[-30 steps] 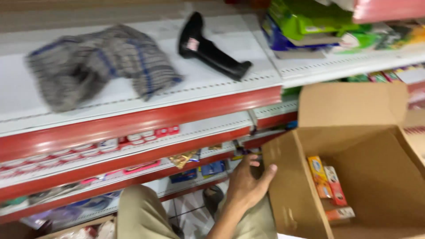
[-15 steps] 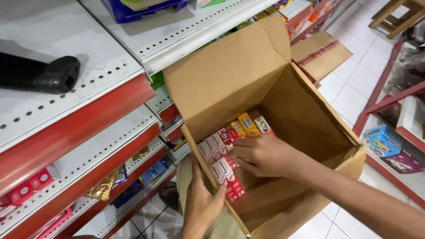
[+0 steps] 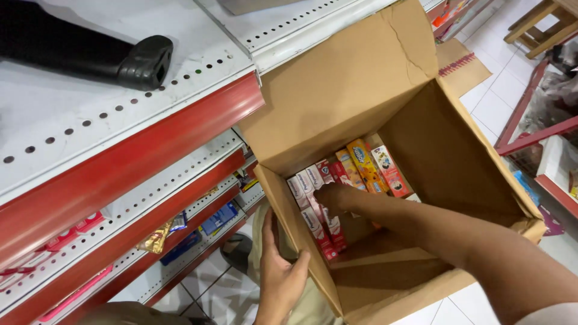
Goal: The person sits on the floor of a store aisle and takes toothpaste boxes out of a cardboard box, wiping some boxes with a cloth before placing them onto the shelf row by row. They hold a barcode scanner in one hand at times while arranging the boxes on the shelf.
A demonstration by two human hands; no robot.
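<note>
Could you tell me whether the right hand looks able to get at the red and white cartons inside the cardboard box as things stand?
Probably yes: the right hand is already down among the red and white cartons, and the cardboard box stands open on top, with nothing covering them.

An open brown cardboard box (image 3: 337,102), tilted toward one o'clock, holds upright red-and-white slim cartons (image 3: 313,201) at its seven-o'clock wall.
</note>
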